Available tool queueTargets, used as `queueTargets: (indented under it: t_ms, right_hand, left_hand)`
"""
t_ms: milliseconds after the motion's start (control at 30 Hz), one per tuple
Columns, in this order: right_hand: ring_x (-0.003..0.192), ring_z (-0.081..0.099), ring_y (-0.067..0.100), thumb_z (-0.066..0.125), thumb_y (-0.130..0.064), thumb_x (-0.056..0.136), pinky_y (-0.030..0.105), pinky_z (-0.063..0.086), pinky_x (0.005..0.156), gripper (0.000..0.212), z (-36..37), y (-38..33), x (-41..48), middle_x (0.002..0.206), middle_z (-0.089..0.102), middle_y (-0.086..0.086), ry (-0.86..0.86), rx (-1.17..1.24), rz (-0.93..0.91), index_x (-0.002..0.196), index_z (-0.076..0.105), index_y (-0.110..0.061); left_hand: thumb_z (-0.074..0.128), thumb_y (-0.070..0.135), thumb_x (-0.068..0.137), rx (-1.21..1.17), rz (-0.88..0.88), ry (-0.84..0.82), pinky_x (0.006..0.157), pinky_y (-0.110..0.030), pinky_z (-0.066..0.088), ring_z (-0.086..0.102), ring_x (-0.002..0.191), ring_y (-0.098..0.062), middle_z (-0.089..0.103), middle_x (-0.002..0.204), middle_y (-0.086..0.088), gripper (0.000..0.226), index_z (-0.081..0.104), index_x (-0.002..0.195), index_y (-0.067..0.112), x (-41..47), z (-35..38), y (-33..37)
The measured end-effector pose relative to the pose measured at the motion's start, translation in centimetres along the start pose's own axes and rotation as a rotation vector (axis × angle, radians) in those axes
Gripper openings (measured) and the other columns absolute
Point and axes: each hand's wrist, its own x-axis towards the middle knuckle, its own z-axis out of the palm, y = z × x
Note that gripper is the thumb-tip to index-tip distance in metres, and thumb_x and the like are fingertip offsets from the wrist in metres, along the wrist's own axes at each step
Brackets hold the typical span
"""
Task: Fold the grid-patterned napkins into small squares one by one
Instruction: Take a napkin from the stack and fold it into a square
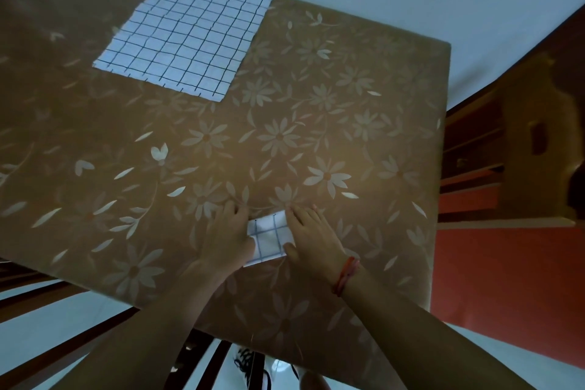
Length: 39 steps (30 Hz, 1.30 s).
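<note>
A small folded grid-patterned napkin (pixel 268 239) lies near the table's front edge, between my two hands. My left hand (pixel 228 236) lies flat on its left side, fingers pointing away from me. My right hand (pixel 311 237), with a red string on the wrist, presses flat on its right side. Both hands cover part of the folded napkin. A second grid-patterned napkin (pixel 186 35) lies spread out flat at the far left of the table, white with dark lines.
The table wears a brown cloth with pale flowers (pixel 316 136). Its right edge drops off to a red floor (pixel 506 279) and a wooden shelf unit (pixel 522 152). Dark chair slats (pixel 47 310) show below the front left edge.
</note>
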Motion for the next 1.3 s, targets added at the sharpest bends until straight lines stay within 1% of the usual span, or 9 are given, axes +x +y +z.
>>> queueTargets:
  t_ms: [100, 233, 367, 500, 633, 767, 1033, 1200, 1300]
  right_hand:
    - [0.13, 0.04, 0.024, 0.061, -0.026, 0.083, 0.037, 0.028, 0.115, 0.068, -0.5, 0.5, -0.5, 0.141, 0.044, 0.009, 0.019, 0.184, 0.083, 0.143, 0.037, -0.007]
    - [0.097, 0.06, 0.019, 0.065, -0.023, 0.08, 0.028, 0.048, 0.083, 0.048, -2.6, 0.9, -0.9, 0.106, 0.064, 0.003, 0.035, 0.495, 0.289, 0.126, 0.053, -0.02]
    - [0.062, 0.055, 0.0, 0.069, -0.021, 0.077, 0.014, 0.04, 0.061, 0.013, -3.7, 1.7, -1.8, 0.068, 0.061, -0.011, 0.041, 0.604, 0.358, 0.069, 0.063, -0.029]
    - [0.068, 0.062, -0.006, 0.071, -0.02, 0.077, 0.006, 0.044, 0.062, 0.013, -4.0, 2.5, -3.1, 0.072, 0.069, -0.016, 0.115, 0.75, 0.42, 0.086, 0.074, -0.03]
    - [0.06, 0.059, 0.003, 0.074, -0.018, 0.075, 0.031, 0.053, 0.064, 0.008, -4.6, 3.9, -4.2, 0.069, 0.07, 0.003, 0.189, 0.843, 0.503, 0.069, 0.069, -0.016]
    - [0.059, 0.055, 0.008, 0.075, -0.014, 0.074, 0.029, 0.051, 0.06, 0.015, -5.7, 6.0, -5.6, 0.066, 0.066, 0.009, 0.278, 0.936, 0.555, 0.071, 0.066, -0.003]
    - [0.049, 0.056, 0.005, 0.067, -0.013, 0.084, 0.024, 0.045, 0.052, 0.017, -6.5, 9.0, -7.0, 0.056, 0.064, -0.006, 0.338, 1.051, 0.699, 0.068, 0.069, -0.014]
    - [0.04, 0.053, 0.001, 0.066, -0.013, 0.085, 0.02, 0.042, 0.048, 0.022, -6.3, 10.0, -5.7, 0.047, 0.061, -0.007, 0.346, 1.063, 0.764, 0.063, 0.068, -0.017]
    - [0.039, 0.054, -0.004, 0.068, -0.009, 0.084, 0.013, 0.043, 0.045, 0.014, -6.3, 10.7, -4.4, 0.043, 0.06, -0.01, 0.392, 1.084, 0.801, 0.071, 0.072, -0.009]
  left_hand:
    - [0.056, 0.0, 0.071, -0.209, -0.019, -0.002, 0.06, -0.022, 0.028, 0.054, 0.078, -0.015, 0.054, 0.083, 0.007, 0.02, 0.055, 0.082, 0.017, -0.6, -0.8, 0.5]
    - [0.054, 0.005, 0.079, -0.407, -0.015, -0.048, 0.059, -0.023, 0.038, 0.055, 0.068, -0.008, 0.059, 0.071, 0.008, 0.022, 0.058, 0.076, 0.027, -1.4, -2.0, 1.1]
    - [0.06, 0.004, 0.081, -0.48, -0.011, 0.017, 0.058, -0.014, 0.037, 0.053, 0.069, -0.004, 0.059, 0.07, 0.001, 0.013, 0.062, 0.077, 0.016, -2.0, -3.0, 2.2]
    - [0.063, 0.001, 0.083, -0.656, -0.01, -0.004, 0.056, -0.011, 0.041, 0.055, 0.063, -0.001, 0.063, 0.073, -0.004, 0.016, 0.064, 0.086, 0.016, -1.8, -3.6, 3.6]
    - [0.071, 0.008, 0.085, -0.867, -0.141, -0.038, 0.063, -0.018, 0.05, 0.067, 0.081, -0.008, 0.07, 0.09, 0.001, 0.02, 0.065, 0.101, 0.019, -0.4, -2.8, 4.7]
    - [0.07, 0.003, 0.085, -1.011, -0.23, -0.074, 0.069, -0.034, 0.057, 0.068, 0.084, -0.025, 0.071, 0.088, -0.006, 0.014, 0.066, 0.088, 0.017, 0.9, -2.4, 7.1]
    - [0.065, 0.003, 0.089, -0.945, -0.187, -0.142, 0.059, -0.029, 0.058, 0.07, 0.071, -0.02, 0.074, 0.085, -0.008, 0.011, 0.073, 0.093, 0.01, 3.4, -1.5, 10.2]
    - [0.073, 0.021, 0.08, -0.796, -0.12, -0.148, 0.074, -0.046, 0.059, 0.071, 0.074, -0.022, 0.075, 0.082, 0.002, 0.011, 0.076, 0.09, 0.025, 6.0, -1.4, 10.0]
    - [0.074, 0.015, 0.083, -0.765, -0.145, -0.105, 0.067, -0.037, 0.059, 0.07, 0.07, -0.02, 0.073, 0.08, -0.001, 0.007, 0.074, 0.087, 0.02, 7.5, -1.6, 10.7]
